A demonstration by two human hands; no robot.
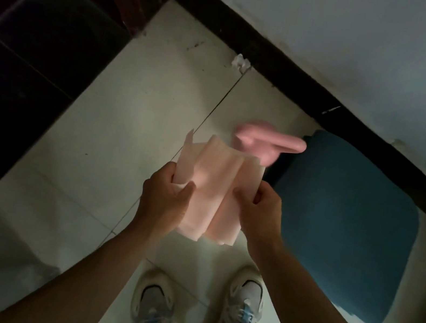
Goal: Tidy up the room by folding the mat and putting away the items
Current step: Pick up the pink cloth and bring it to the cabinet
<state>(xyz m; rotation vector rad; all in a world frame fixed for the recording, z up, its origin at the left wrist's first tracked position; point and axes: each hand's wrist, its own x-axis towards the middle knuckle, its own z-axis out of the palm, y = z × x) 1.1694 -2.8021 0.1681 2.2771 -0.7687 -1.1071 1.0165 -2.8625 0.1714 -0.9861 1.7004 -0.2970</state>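
Mat (pixel 211 186), pale pink, hangs pleated between the hands: left hand (pixel 165 200) grips one edge, right hand (pixel 258 215) the other. Folding looks part-done; the blurred pink item (pixel 263 141) beyond the right hand is likely unstowed.

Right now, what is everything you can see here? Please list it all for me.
folded mat: one, pale pink, held above the floor between both hands
blurred object: one, pink, beyond the mat and beside the cushion; too blurred to identify
seat cushion: one, teal blue, right of the mat, near the wall
crumpled scrap: one, white, on the floor by the baseboard
baseboard: one, black, at the foot of the wall
wall: one, whitish, top right
floor tiles: several, pale, underfoot
doorway: one, dark, left
shoes: two, white with blue, bottom centre
left hand: grips the mat's left edge
right hand: pinches the mat's right edge
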